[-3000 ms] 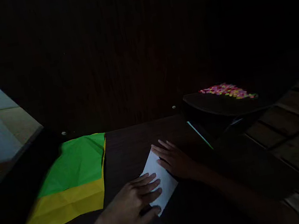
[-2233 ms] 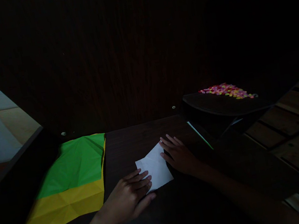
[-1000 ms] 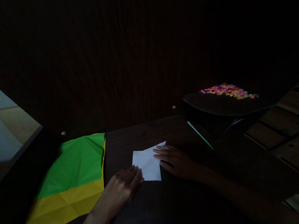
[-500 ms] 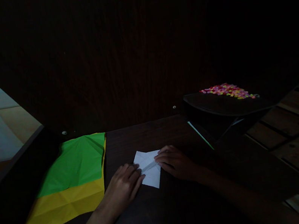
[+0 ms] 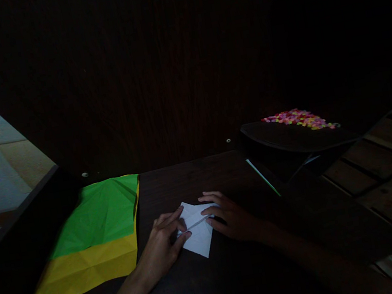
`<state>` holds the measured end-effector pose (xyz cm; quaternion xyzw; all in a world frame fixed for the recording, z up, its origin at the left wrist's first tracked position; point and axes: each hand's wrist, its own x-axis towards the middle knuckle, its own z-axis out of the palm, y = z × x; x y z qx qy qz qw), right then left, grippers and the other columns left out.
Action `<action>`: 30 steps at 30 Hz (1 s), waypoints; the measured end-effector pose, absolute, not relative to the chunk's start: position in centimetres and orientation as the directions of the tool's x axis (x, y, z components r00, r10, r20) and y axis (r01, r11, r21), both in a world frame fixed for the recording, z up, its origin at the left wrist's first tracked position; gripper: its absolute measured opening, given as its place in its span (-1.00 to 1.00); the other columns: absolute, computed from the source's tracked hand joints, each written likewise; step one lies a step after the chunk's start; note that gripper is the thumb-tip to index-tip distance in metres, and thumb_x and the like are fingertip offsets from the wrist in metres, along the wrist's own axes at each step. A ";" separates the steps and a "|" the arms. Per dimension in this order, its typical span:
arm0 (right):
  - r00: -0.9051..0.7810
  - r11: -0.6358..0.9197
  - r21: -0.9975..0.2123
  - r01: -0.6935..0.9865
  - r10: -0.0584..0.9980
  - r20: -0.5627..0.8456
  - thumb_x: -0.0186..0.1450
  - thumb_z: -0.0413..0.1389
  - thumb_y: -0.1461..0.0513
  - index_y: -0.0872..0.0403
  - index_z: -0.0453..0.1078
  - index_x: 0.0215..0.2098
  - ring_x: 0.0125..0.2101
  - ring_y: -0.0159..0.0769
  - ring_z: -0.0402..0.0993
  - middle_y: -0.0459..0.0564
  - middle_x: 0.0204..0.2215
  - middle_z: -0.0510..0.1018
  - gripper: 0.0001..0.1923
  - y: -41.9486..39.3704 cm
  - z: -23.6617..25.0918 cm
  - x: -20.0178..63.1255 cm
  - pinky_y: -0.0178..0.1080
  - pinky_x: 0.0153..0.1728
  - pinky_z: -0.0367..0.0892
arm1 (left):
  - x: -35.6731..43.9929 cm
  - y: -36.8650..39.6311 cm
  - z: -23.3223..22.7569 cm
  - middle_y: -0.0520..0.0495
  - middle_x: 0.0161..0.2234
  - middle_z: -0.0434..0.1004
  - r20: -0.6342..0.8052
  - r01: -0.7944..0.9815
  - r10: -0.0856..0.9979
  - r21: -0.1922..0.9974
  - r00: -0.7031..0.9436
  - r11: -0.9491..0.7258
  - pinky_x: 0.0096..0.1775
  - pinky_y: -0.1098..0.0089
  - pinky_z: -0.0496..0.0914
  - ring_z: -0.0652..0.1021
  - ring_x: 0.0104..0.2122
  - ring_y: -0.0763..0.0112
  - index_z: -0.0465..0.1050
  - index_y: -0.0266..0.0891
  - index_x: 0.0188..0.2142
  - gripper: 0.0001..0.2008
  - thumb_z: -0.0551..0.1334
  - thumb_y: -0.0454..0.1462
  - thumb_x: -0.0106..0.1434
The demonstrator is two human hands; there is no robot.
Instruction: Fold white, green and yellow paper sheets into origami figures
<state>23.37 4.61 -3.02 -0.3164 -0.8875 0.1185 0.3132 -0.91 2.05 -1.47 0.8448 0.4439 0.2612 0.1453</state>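
Observation:
A small white folded paper (image 5: 199,234) lies on the dark wooden table (image 5: 211,285) in dim light. My left hand (image 5: 163,243) rests on its left edge, fingertips pinching a raised flap. My right hand (image 5: 230,216) presses on its right side, fingers curled over the same fold. The paper's near corner points toward me.
A large green and yellow creased sheet (image 5: 91,240) lies flat at the left. A dark tray (image 5: 292,138) with several small colourful pieces (image 5: 298,119) stands at the back right, a thin green-edged strip (image 5: 263,178) beside it. A dark wooden panel rises behind the table.
The white paper has been turned and slid slightly toward me. Both hands moved from lying flat on it to lifting and creasing a flap across its middle.

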 end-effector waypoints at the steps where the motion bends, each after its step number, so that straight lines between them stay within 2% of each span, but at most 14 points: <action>1: -0.606 0.768 -0.402 0.498 0.640 0.473 0.32 0.06 0.27 0.05 0.39 -0.12 0.18 -0.08 0.15 0.13 0.08 0.38 -0.83 4.6 -3.1 23.4 0.07 0.08 0.25 | -0.9 2.1 -1.5 -0.15 0.07 0.47 0.316 0.668 0.828 0.490 0.463 -0.560 -0.10 0.08 0.43 0.50 -0.07 0.17 0.44 -0.19 -0.42 -0.90 0.24 -0.28 0.24; 6: -0.621 0.763 -0.408 0.501 0.646 0.444 0.30 0.09 0.30 0.06 0.38 -0.09 0.10 -0.12 0.26 0.10 0.00 0.47 -0.79 4.8 -3.4 23.4 0.03 0.05 0.27 | -0.8 2.0 -1.3 -0.11 -0.01 0.55 0.335 0.615 0.828 0.556 0.450 -0.559 -0.14 0.17 0.47 0.55 -0.16 0.24 0.44 -0.19 -0.47 -0.86 0.25 -0.31 0.24; 12: -0.578 0.694 -0.550 0.465 0.708 0.405 0.27 0.11 0.32 0.05 0.31 -0.06 -0.03 -0.16 0.33 0.07 -0.08 0.47 -0.73 4.8 -2.8 23.3 -0.05 -0.01 0.30 | -0.7 2.0 -1.3 -0.08 -0.14 0.60 0.313 0.601 0.841 0.592 0.442 -0.536 -0.14 0.22 0.48 0.54 -0.13 0.24 0.46 -0.18 -0.47 -0.87 0.26 -0.33 0.22; 15: -0.562 0.679 -0.577 0.454 0.721 0.406 0.25 0.12 0.34 0.04 0.29 -0.04 -0.05 -0.17 0.34 0.05 -0.09 0.45 -0.70 4.7 -2.6 23.2 -0.03 0.01 0.28 | -0.7 2.0 -1.3 -0.07 -0.15 0.60 0.308 0.597 0.845 0.603 0.438 -0.530 -0.14 0.23 0.47 0.53 -0.14 0.25 0.48 -0.18 -0.44 -0.89 0.25 -0.33 0.23; 19: -0.552 0.683 -0.602 0.414 0.714 0.431 0.24 0.10 0.36 0.04 0.28 -0.04 -0.07 -0.18 0.36 0.06 -0.11 0.43 -0.68 4.6 -2.7 23.2 -0.06 -0.02 0.31 | -0.8 2.0 -1.5 -0.06 -0.19 0.59 0.315 0.590 0.841 0.604 0.440 -0.536 -0.16 0.25 0.47 0.55 -0.19 0.27 0.49 -0.17 -0.28 -0.94 0.24 -0.31 0.24; 25: -0.530 0.669 -0.638 0.381 0.723 0.442 0.23 0.09 0.38 0.03 0.26 0.00 -0.14 -0.22 0.42 0.05 -0.14 0.44 -0.63 4.3 -3.1 23.1 -0.15 -0.12 0.37 | -0.8 1.8 -2.1 -0.04 -0.24 0.56 0.324 0.603 0.854 0.607 0.408 -0.518 -0.20 0.31 0.48 0.56 -0.26 0.32 0.38 -0.15 -0.01 -0.71 0.21 -0.31 0.26; 30: -0.561 0.708 -0.591 0.388 0.690 0.458 0.25 0.10 0.37 0.05 0.36 -0.15 -0.27 -0.25 0.43 -0.01 -0.30 0.50 -0.79 4.5 -3.3 22.9 -0.18 -0.22 0.37 | -0.8 2.0 -2.0 -0.05 -0.26 0.59 0.362 0.576 0.795 0.551 0.487 -0.604 -0.16 0.27 0.42 0.54 -0.24 0.29 0.48 -0.17 -0.15 -0.82 0.15 -0.35 0.30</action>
